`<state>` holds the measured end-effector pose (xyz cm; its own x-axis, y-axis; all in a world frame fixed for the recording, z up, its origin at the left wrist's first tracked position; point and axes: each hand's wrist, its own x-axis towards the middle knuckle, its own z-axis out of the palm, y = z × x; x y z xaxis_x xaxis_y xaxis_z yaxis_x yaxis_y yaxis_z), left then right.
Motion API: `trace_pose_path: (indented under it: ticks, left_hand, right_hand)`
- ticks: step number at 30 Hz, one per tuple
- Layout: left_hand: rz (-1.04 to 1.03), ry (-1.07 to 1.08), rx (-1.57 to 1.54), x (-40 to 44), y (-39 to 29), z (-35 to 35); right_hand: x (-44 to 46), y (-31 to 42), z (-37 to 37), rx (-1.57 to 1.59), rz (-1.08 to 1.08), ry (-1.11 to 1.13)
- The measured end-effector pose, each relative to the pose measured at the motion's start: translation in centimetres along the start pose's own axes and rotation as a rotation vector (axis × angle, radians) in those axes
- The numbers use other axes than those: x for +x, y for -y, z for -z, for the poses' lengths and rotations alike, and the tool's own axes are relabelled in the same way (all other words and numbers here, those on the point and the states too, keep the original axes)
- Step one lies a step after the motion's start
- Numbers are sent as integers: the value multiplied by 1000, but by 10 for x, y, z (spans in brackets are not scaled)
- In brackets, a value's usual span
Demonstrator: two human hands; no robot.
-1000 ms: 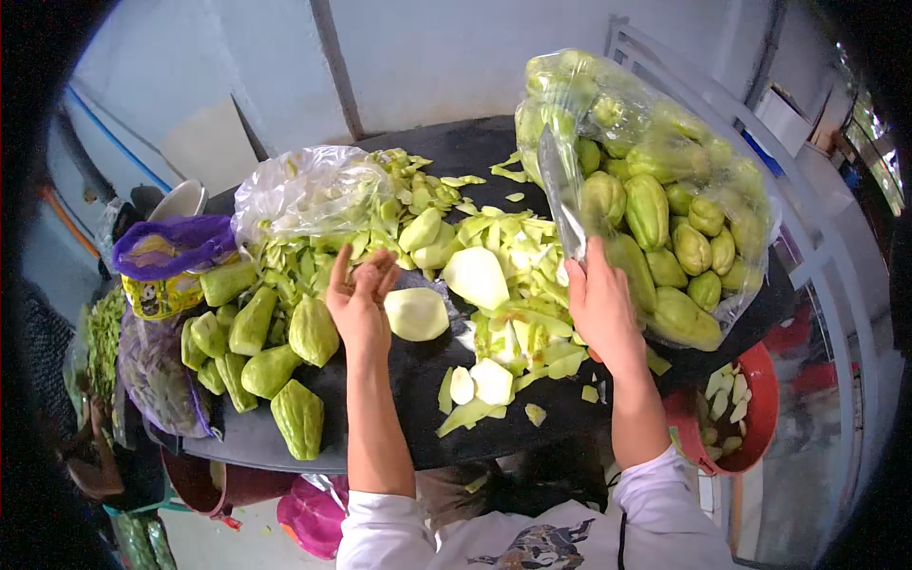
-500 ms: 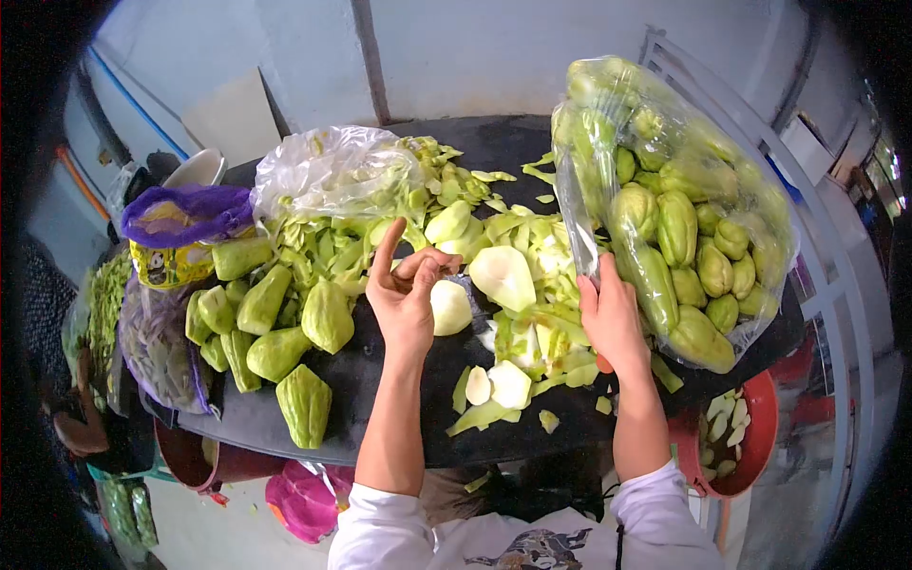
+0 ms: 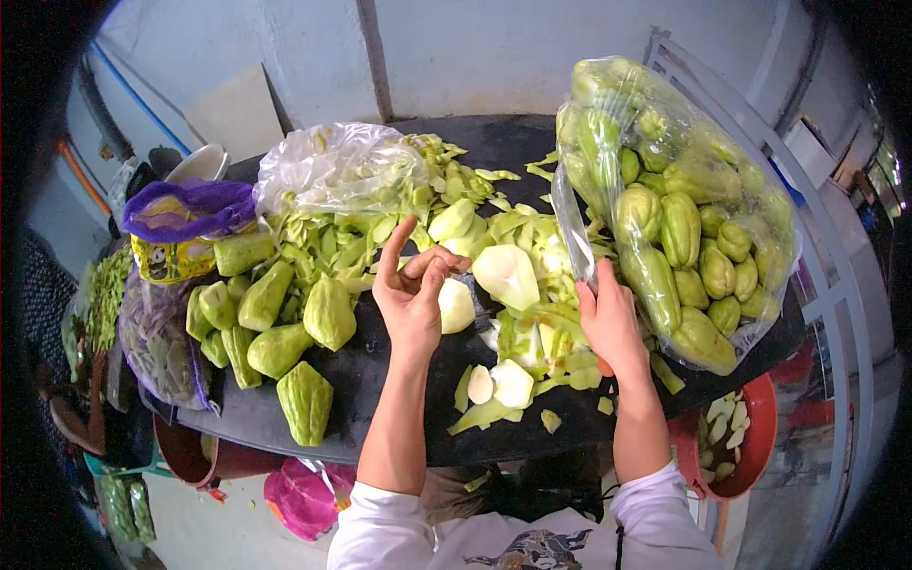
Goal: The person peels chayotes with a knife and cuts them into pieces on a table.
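Note:
My right hand (image 3: pixel 616 318) is closed around a knife (image 3: pixel 574 228), its wide blade pointing up and a bit of orange handle showing below the fist. Left of centre, my left hand (image 3: pixel 413 294) is raised over the table, index finger stretched up, thumb and other fingers loosely bent with nothing visible in them. Close to its fingertips lie a peeled chayote piece (image 3: pixel 456 306) and a larger cut chayote (image 3: pixel 506 276). Green peelings (image 3: pixel 546 342) are heaped between the hands. Unpeeled chayotes (image 3: pixel 329 313) sit left of my left hand.
A clear plastic bag full of chayotes (image 3: pixel 698 228) stands at the right. Another plastic bag (image 3: pixel 332 171) lies on peelings at the back. Purple mesh bags (image 3: pixel 171 332) are at the left. Below the right table edge is a red bucket (image 3: pixel 760 427) with cut pieces. A metal railing (image 3: pixel 836 294) runs alongside.
Almost nothing differs. The view has shifted slightly, and my left hand sits a touch further right in it. The knife blade has turned a little in my right hand.

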<state>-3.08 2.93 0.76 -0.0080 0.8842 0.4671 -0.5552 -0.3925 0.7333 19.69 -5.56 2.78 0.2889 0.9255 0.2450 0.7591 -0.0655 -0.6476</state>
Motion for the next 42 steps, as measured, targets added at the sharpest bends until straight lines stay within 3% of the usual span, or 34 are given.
trace_pose_path:
  ticks: [42]
  left_hand:
    - [133, -58, 170, -1, -1, -7]
  right_hand:
    - [-1, -16, 0, 77, -29, 63]
